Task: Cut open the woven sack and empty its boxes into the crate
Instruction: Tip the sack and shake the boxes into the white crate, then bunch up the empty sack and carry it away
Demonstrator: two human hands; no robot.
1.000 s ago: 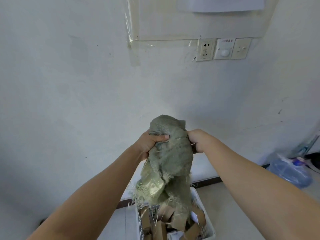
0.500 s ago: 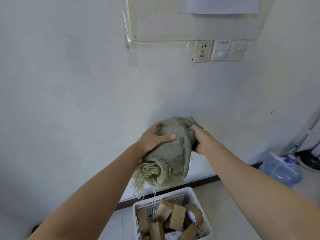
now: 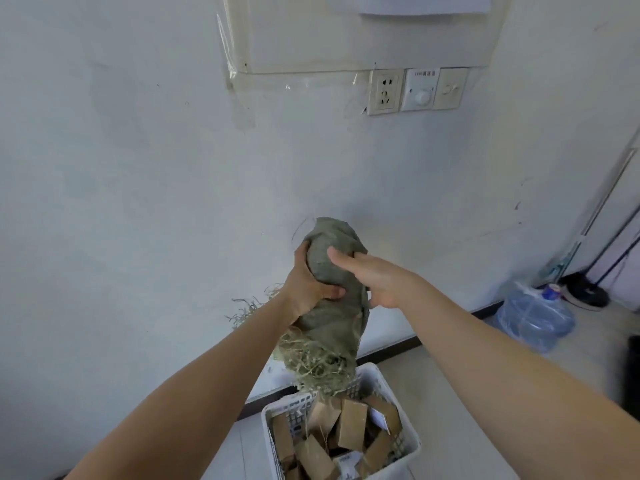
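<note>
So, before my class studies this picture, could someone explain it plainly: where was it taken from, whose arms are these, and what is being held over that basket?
There is no machine here. The camera sits on a person's head, looking forward and down, so the two bare arms are the wearer's own. The left hand grips a green woven sack; the right hand rests against it with fingers spread. The sack's frayed, cut end hangs over a white crate on the floor, which holds small brown boxes. A water bottle stands by the wall.
</note>
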